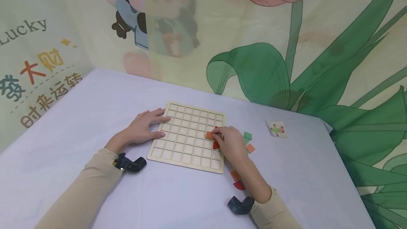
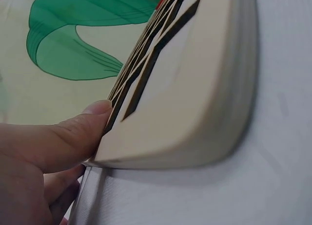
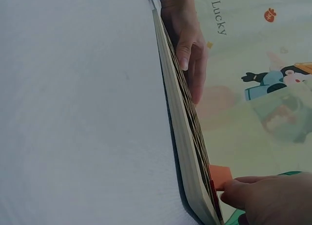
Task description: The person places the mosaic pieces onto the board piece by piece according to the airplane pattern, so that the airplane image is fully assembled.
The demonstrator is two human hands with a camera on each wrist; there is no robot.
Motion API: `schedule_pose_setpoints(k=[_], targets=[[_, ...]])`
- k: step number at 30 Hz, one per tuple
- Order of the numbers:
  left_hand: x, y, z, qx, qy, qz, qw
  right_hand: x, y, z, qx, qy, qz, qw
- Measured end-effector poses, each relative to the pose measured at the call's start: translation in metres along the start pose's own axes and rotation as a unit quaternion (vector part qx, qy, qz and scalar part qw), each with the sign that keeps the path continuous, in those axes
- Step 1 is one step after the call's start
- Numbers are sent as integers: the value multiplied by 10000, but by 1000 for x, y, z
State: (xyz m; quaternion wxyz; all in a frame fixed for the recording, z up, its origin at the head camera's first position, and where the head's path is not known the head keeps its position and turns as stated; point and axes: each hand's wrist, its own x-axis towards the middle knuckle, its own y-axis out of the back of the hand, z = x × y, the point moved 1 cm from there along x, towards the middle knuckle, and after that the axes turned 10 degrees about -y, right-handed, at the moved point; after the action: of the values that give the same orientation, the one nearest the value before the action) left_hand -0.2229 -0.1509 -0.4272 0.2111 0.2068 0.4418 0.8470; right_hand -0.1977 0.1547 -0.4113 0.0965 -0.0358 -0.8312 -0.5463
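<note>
A pale wooden board [image 1: 182,147] with a grid of square recesses lies on the table. Its left edge is under my left hand [image 1: 140,128], fingers extended over the rim and thumb [image 2: 73,140] resting on the frame. Over the right part of the grid, my right hand [image 1: 233,144] pinches an orange square tile [image 1: 208,135] between thumb and fingertips. The right wrist view shows this orange tile [image 3: 221,174] tilted up at the board's surface. Beside it a red piece [image 1: 216,145] sits on the grid, and another bit of red shows just behind the fingers.
Right of the board lie loose pieces: a green square [image 1: 248,135], an orange square [image 1: 250,148], another orange piece [image 1: 235,176] and a red rounded piece [image 1: 239,185]. A small pattern card [image 1: 277,129] is farther right. Printed cloth [image 1: 197,63] hangs behind the table.
</note>
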Motion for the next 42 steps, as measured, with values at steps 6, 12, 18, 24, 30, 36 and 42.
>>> schedule_pose_setpoints(k=[6, 12, 18, 24, 30, 36, 42], targets=[[-1, 0, -2, -16, -8, 35, 10000, 0, -3, 1, -229, 373, -1, 9990], [-1, -1, -2, 4, -63, 36, 10000, -1, -3, 2, -288, 676, 93, 9973], [0, -2, -4, 50, -105, 61, 9999, -3, -3, 2, -243, 696, 34, 9973], [0, -2, -2, 95, -101, 63, 9999, -3, -3, 2, -240, 625, -100, 9977], [0, -1, 0, 121, -137, 82, 9998, -2, -4, 4, -189, 579, -93, 9981], [0, 0, 1, 169, -117, 46, 9998, 0, 0, 6, -43, 647, -238, 9976], [-1, 0, 2, 144, -127, 78, 9998, 15, 34, 29, -258, -275, -1138, 9928]])
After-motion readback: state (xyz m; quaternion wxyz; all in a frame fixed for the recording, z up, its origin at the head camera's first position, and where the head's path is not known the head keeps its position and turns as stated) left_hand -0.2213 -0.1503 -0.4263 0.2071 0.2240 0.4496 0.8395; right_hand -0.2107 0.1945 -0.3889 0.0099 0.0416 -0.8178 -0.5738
